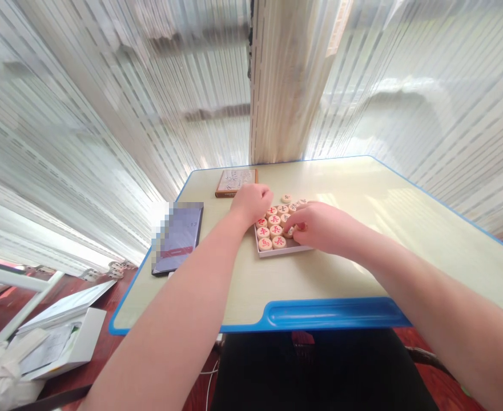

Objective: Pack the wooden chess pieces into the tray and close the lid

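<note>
A shallow white-edged box (261,254) on the table holds rows of round wooden Chinese chess pieces (279,242). Red characters mark the pieces on its left side, dark ones those farther right. My left hand (253,202) is closed at the box's far left corner, and whatever its curled fingers hold is hidden. Over the right part of the box, my right hand (324,225) bends its fingers and thumb around a Chinese chess piece (290,232) near the front. A loose piece (286,198) lies on the table just behind the box.
A brown-edged box lid (236,181) with printed calligraphy lies at the back left. A tablet (178,240) rests near the table's left edge. The blue tray groove (332,314) runs along the front edge. Curtains (217,74) hang close behind the table (409,245).
</note>
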Demonstrator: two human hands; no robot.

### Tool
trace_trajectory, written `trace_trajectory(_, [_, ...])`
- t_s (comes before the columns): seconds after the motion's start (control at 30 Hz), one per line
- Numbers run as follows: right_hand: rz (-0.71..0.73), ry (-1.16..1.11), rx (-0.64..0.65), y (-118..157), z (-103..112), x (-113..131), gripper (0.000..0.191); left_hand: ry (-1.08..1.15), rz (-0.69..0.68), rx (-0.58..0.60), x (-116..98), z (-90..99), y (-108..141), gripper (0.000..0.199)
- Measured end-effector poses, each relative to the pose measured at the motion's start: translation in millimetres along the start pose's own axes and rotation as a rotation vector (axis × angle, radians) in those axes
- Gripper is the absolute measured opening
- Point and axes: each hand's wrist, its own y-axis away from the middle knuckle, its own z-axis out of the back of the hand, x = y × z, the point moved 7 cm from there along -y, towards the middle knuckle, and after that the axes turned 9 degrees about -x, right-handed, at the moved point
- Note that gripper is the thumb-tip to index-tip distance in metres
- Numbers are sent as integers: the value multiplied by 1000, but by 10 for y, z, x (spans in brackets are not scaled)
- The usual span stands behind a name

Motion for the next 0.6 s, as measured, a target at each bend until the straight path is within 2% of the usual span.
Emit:
trace_trajectory(0.17, [-2, -19, -41, 13, 83, 38, 24, -10, -5, -4, 9, -6, -6, 29])
trace_trajectory(0.33, [-71, 9, -130, 8, 157, -22, 25, -9, -7, 3, 7, -11, -4, 29])
trace_trajectory(0.5, [-87, 47, -77, 0, 76, -68, 30, -2, 2, 8, 11, -9, -2, 29])
trace_trajectory(0.6, [-78, 40, -94, 16, 107, -66, 30, 3, 2, 9, 6, -2, 3, 29])
